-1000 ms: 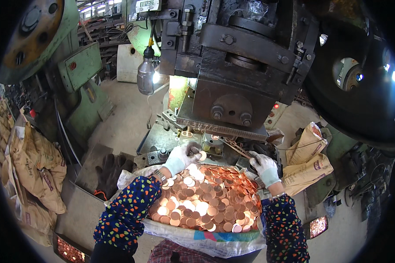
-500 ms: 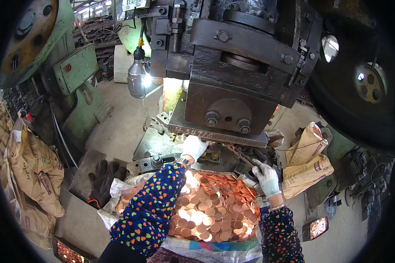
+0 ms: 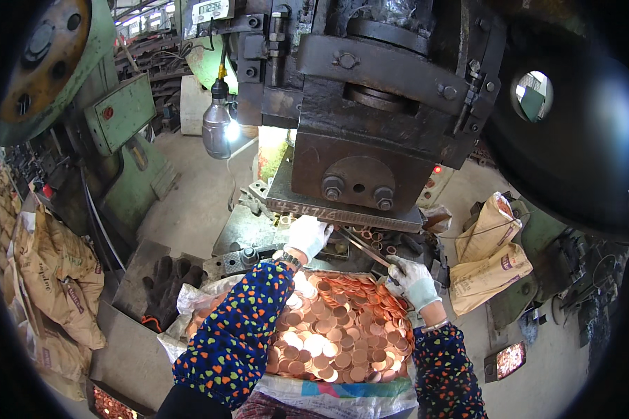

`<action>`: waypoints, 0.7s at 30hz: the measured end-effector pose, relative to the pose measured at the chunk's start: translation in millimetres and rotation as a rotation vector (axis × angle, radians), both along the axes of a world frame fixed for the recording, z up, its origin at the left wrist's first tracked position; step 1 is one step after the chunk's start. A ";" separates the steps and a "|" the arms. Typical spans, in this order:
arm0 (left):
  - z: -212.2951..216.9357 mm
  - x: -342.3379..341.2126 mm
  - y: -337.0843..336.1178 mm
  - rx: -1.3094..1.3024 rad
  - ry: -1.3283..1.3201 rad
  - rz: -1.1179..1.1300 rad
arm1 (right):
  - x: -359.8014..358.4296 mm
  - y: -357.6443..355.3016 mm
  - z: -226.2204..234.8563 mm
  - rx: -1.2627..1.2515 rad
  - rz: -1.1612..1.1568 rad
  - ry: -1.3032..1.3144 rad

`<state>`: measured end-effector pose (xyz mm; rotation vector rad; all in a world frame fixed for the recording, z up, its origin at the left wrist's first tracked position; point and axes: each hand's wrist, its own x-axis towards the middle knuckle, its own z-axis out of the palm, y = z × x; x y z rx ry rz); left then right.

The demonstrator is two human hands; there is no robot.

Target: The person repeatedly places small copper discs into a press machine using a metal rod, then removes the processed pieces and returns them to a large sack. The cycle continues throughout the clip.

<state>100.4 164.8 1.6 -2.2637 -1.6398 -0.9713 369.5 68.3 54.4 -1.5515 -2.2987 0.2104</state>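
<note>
Since a second ago our left hand has stretched forward from the discs to the press bed, fingers curled, whether on a disc we cannot tell. Our right hand grips thin tongs, angled in toward the die (keeping fingers clear, we judge). Beneath both wrists, an open sack holds heaped copper discs.
</note>
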 end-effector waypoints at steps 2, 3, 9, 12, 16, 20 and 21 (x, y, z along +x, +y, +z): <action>6.0 -4.1 -2.3 -0.117 0.009 -0.008 | -2.7 5.2 2.9 -0.006 -0.048 0.013; 8.7 -5.9 -4.4 -0.185 0.024 -0.012 | -4.1 8.4 4.0 -0.031 -0.079 0.021; 14.2 -25.6 -35.3 -0.243 -0.215 -0.087 | -9.6 13.5 2.5 0.008 0.022 -0.201; 10.9 -50.7 -73.9 -0.378 -0.176 -0.254 | -11.8 10.5 -0.1 -0.034 -0.031 -0.147; 11.0 -73.6 -138.1 -0.579 0.028 -0.339 | -12.1 7.7 -5.4 0.004 -0.086 -0.101; 0.8 -75.4 -170.1 -0.534 0.155 -0.263 | -11.6 -2.5 -17.2 0.121 -0.082 -0.149; -3.1 -74.6 -168.7 -0.463 0.147 -0.255 | -11.2 -6.5 -19.5 0.089 -0.066 -0.043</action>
